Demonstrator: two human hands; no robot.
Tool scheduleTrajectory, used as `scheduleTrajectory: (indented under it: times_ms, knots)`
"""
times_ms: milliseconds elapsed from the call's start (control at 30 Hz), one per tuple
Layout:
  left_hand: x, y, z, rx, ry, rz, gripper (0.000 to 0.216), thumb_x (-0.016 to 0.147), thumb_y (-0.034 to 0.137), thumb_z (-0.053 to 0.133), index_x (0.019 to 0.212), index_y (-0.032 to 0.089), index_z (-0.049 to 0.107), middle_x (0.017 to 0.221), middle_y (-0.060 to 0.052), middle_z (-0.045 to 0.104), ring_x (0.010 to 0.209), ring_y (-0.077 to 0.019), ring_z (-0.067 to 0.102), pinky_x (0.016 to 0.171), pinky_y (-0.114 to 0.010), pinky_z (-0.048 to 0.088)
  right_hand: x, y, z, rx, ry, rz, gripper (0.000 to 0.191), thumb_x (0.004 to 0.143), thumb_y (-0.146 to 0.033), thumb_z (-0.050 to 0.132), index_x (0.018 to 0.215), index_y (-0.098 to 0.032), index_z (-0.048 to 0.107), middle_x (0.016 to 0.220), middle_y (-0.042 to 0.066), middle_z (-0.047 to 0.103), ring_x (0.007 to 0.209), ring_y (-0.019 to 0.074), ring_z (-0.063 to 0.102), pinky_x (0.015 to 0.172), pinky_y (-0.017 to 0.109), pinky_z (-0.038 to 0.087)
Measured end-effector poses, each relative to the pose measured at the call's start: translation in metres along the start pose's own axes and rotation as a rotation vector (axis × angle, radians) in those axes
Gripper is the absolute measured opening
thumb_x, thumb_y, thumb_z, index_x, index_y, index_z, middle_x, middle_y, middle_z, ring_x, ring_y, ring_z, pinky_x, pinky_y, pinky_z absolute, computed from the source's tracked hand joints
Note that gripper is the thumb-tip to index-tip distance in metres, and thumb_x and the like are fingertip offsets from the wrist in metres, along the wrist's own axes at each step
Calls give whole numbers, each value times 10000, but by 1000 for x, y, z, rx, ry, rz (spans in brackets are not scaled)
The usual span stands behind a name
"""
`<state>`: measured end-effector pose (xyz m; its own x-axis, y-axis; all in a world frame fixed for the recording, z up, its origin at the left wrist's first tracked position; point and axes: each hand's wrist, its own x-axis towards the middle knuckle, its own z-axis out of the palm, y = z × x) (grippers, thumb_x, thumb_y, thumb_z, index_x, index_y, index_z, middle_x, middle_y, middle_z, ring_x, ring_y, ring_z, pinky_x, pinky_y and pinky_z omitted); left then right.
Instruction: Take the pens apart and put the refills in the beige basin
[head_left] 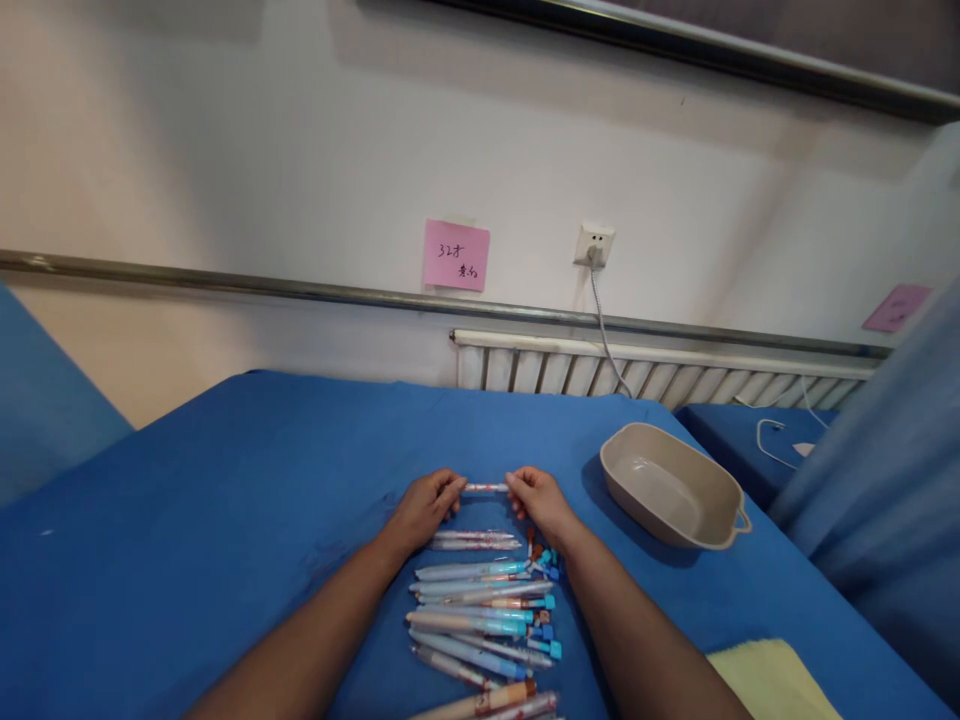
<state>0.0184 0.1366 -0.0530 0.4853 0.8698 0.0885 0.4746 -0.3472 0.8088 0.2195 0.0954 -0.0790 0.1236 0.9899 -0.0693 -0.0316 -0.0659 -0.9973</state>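
My left hand (pixel 424 508) and my right hand (pixel 538 503) each pinch one end of a thin pen (pixel 485 488), held level just above the blue cloth. Both hands are closed on it. Just below them, between my forearms, lies a row of several pens (pixel 480 620) with light blue and orange barrels and blue caps, laid side by side on the cloth.
A beige oval dish (pixel 671 485) stands empty to the right of my right hand. A yellow cloth (pixel 772 680) lies at the lower right. The blue-covered table (pixel 225 500) ends near a wall with a radiator (pixel 660 375), a socket (pixel 594 243) and a pink note (pixel 455 255).
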Motion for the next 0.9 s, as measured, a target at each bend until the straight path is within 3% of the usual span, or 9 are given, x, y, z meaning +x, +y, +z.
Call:
scheduleTrajectory:
  times_ms: [167,267,400,533,600,667,767,833,900]
  knots:
    - [-2,2,1,3,69,136,354,754,391,604,1044,188,606,989,-47,665,865,-194,609,765,-283,464,0,0,1,-30,-23,3,404,713,-567,571,613,-183,491,447,-68,456,367,58,384,373,185,300]
    - [-4,4,2,4,4,119,286,819,421,520,944,189,632,853,-24,678,776,-178,617,712,-265,467,1,1,1,-31,-20,5,405,712,-569,567,619,-183,488,449,-70,454,370,57,386,375,184,303]
    - [-3,4,1,46,-27,-6,404,866,494,407,753,175,628,645,-9,644,604,-167,593,619,-264,456,3,3,1,-28,-8,5,373,676,-532,625,655,-179,508,486,-67,483,385,51,389,381,179,289]
    - [0,2,0,13,124,76,379,763,437,589,1039,179,610,930,-52,677,815,-202,620,749,-295,476,4,4,0,-29,2,11,352,674,-509,637,671,-178,517,487,-65,492,391,53,398,395,179,293]
    - [0,1,0,-22,126,121,384,738,396,620,1060,188,601,990,-56,668,886,-210,616,798,-306,474,3,3,0,-28,-1,12,360,684,-523,621,665,-179,515,485,-65,489,390,53,400,399,180,300]
    - [-1,1,1,-37,81,110,282,778,403,567,950,188,629,899,-42,680,826,-199,623,755,-297,481,2,2,0,-27,-8,14,375,698,-542,598,651,-181,506,474,-68,479,384,52,397,399,180,302]
    - [-1,0,1,-63,38,27,319,839,458,462,850,176,612,714,-13,659,610,-158,594,603,-263,468,1,0,1,-29,-13,21,397,705,-563,579,630,-183,494,458,-69,466,375,51,389,391,180,297]
    - [-1,-1,1,-80,32,-21,365,857,489,415,845,172,596,642,3,635,523,-142,560,554,-255,452,0,-1,1,-28,-12,24,401,697,-568,584,630,-183,493,463,-68,471,373,50,387,388,180,295]
    - [1,-1,2,-91,67,-16,364,828,498,466,919,170,595,686,-6,651,574,-154,587,592,-267,468,1,-1,1,-25,-7,23,399,689,-566,592,643,-181,498,475,-69,477,375,49,388,389,180,295]
